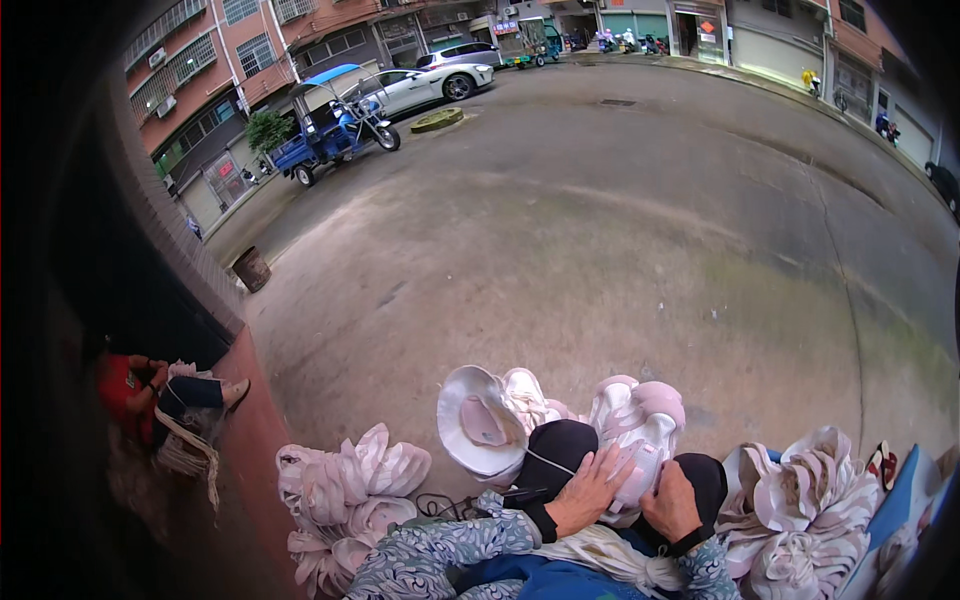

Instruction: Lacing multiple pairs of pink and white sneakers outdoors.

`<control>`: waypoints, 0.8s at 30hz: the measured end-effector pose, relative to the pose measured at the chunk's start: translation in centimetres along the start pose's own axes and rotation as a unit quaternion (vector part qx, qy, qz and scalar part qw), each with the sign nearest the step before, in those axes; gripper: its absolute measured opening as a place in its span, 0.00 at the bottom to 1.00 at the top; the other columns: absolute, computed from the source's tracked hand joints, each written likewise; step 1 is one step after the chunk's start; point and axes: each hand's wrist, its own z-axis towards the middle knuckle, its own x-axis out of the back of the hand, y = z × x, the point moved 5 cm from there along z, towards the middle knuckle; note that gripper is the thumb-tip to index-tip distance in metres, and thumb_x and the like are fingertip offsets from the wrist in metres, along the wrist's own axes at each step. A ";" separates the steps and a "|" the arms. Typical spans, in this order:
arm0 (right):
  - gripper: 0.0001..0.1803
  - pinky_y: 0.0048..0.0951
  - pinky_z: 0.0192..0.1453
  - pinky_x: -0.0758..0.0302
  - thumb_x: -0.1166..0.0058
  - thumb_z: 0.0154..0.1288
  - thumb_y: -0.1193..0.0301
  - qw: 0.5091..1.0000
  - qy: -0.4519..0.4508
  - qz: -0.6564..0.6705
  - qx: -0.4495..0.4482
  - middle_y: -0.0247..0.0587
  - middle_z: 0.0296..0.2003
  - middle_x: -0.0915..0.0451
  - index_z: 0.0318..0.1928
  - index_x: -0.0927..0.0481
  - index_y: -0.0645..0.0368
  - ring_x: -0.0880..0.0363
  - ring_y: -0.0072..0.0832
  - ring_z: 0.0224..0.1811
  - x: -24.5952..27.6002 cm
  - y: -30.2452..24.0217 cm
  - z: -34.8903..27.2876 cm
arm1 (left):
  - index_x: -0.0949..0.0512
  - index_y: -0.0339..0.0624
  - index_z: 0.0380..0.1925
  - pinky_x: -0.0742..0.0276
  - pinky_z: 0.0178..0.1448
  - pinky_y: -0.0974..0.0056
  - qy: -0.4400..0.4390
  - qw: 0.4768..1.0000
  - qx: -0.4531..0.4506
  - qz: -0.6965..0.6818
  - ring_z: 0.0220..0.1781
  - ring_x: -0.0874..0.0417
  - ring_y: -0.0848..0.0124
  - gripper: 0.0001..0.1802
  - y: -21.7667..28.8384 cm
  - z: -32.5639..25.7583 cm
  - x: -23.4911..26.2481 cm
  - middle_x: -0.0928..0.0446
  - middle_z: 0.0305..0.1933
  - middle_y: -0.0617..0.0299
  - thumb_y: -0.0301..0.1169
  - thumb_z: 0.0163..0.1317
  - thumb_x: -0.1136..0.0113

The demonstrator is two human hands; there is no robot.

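Grey paved yard (560, 250) takes up most of the scene; its outer parts bend into the dark rim of the view. Far side: a row of buildings (210, 85), cut off at the top. Far left: a pale car (430, 88), its rear partly hidden behind a blue three-wheeled cart (330, 135). Left: a seated person in red (125, 385), deep in shadow; the head and the work in the lap are hard to make out.

Near right: right heap (800, 500) of curved pink-and-white pieces, overlapping, so single outlines cannot be told. Near left: left heap (350, 490), similar, its near part cut off by the dark rim. Dark-clad knees (555, 445) between the two heaps. Beyond the left knee, a round white-rimmed piece (480, 420).

Item in hand: pink shoe-shaped piece (640, 467), between the knees, in front of other pale pieces; underside hidden, near end partly covered by both hands. Pale strips (600, 555) lie bunched across the lap.

Left hand (590, 495): fingers extended, slightly apart, laid over the left side of the piece. Right hand (672, 505): fingers curled in, grasping the right edge of the piece; fingertips hidden
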 end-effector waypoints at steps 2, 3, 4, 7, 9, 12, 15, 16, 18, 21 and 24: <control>0.17 0.53 0.45 0.27 0.46 0.50 0.72 1.000 0.011 0.019 0.004 0.67 0.34 0.26 0.39 0.32 0.70 0.24 0.61 0.38 -0.1 0.1 0.0 | 0.44 0.32 0.69 0.40 0.69 0.42 0.003 1.000 0.005 -0.003 0.68 0.38 0.38 0.36 0.0 -0.2 0.0 0.45 0.68 0.29 0.28 0.60 0.48; 0.17 0.53 0.44 0.27 0.46 0.50 0.72 1.000 0.009 0.024 0.000 0.67 0.33 0.26 0.38 0.32 0.70 0.24 0.61 0.38 -0.1 0.2 0.0 | 0.44 0.32 0.69 0.41 0.70 0.42 0.017 1.000 0.011 0.000 0.68 0.38 0.37 0.36 0.1 -0.3 0.1 0.46 0.68 0.28 0.28 0.59 0.48; 0.17 0.53 0.44 0.27 0.46 0.49 0.72 0.999 0.021 0.040 0.006 0.67 0.33 0.26 0.38 0.32 0.70 0.24 0.61 0.38 -0.1 0.2 0.1 | 0.45 0.32 0.69 0.42 0.70 0.42 0.002 1.000 0.009 0.001 0.68 0.38 0.38 0.36 0.2 -0.3 -0.1 0.47 0.69 0.29 0.29 0.61 0.49; 0.20 0.49 0.42 0.25 0.43 0.50 0.71 1.000 0.013 0.022 0.000 0.66 0.31 0.23 0.41 0.30 0.72 0.21 0.59 0.37 -0.3 0.7 0.4 | 0.46 0.33 0.70 0.43 0.72 0.43 -0.013 1.000 0.018 0.014 0.69 0.39 0.39 0.36 0.4 -0.2 -0.3 0.48 0.70 0.29 0.30 0.62 0.52; 0.21 0.47 0.42 0.24 0.42 0.51 0.70 1.000 0.019 0.018 0.002 0.65 0.31 0.22 0.43 0.29 0.72 0.20 0.58 0.37 -0.4 0.9 0.5 | 0.46 0.33 0.70 0.44 0.72 0.43 -0.052 0.998 0.020 0.024 0.69 0.39 0.39 0.37 0.4 -0.2 -0.6 0.49 0.71 0.30 0.31 0.62 0.50; 0.21 0.47 0.41 0.24 0.42 0.51 0.70 1.000 0.018 0.012 0.001 0.65 0.31 0.22 0.43 0.30 0.72 0.20 0.58 0.36 -0.6 1.2 0.4 | 0.46 0.33 0.70 0.45 0.72 0.40 -0.009 0.996 0.034 -0.082 0.71 0.41 0.38 0.39 0.3 -0.3 0.1 0.50 0.72 0.31 0.33 0.59 0.47; 0.20 0.49 0.43 0.25 0.43 0.52 0.70 1.000 0.013 -0.002 0.006 0.66 0.32 0.23 0.42 0.31 0.71 0.21 0.59 0.37 -0.9 1.3 0.4 | 0.46 0.32 0.69 0.47 0.70 0.35 -0.027 0.999 0.023 -0.027 0.73 0.47 0.38 0.45 0.6 -0.5 0.2 0.50 0.72 0.32 0.31 0.52 0.39; 0.19 0.52 0.43 0.26 0.44 0.52 0.71 1.000 0.009 -0.007 0.004 0.66 0.34 0.24 0.41 0.31 0.71 0.22 0.60 0.38 -1.1 1.3 0.4 | 0.47 0.33 0.70 0.47 0.70 0.35 -0.028 0.999 0.027 -0.035 0.73 0.47 0.38 0.45 0.7 -0.6 0.3 0.50 0.72 0.32 0.31 0.52 0.39; 0.18 0.54 0.44 0.27 0.44 0.52 0.71 1.000 0.009 -0.019 0.000 0.66 0.35 0.25 0.40 0.32 0.70 0.23 0.60 0.39 -1.3 1.2 0.5 | 0.48 0.34 0.70 0.48 0.70 0.34 -0.019 0.999 0.023 -0.044 0.74 0.47 0.39 0.46 0.8 -0.5 0.4 0.51 0.72 0.33 0.31 0.52 0.39; 0.19 0.52 0.45 0.27 0.43 0.52 0.71 1.000 0.007 -0.005 -0.003 0.64 0.35 0.24 0.42 0.31 0.69 0.23 0.58 0.40 -1.0 0.9 0.5 | 0.49 0.37 0.71 0.49 0.70 0.32 -0.036 0.997 0.031 -0.067 0.74 0.47 0.39 0.47 0.4 -0.6 0.6 0.51 0.73 0.35 0.33 0.52 0.38; 0.19 0.48 0.44 0.26 0.41 0.53 0.70 0.999 0.011 0.053 -0.008 0.60 0.35 0.24 0.43 0.29 0.67 0.22 0.55 0.40 0.4 0.8 -0.4 | 0.50 0.39 0.72 0.51 0.69 0.30 -0.015 0.992 0.056 -0.109 0.75 0.48 0.39 0.49 -0.5 -1.2 1.6 0.50 0.73 0.38 0.34 0.51 0.37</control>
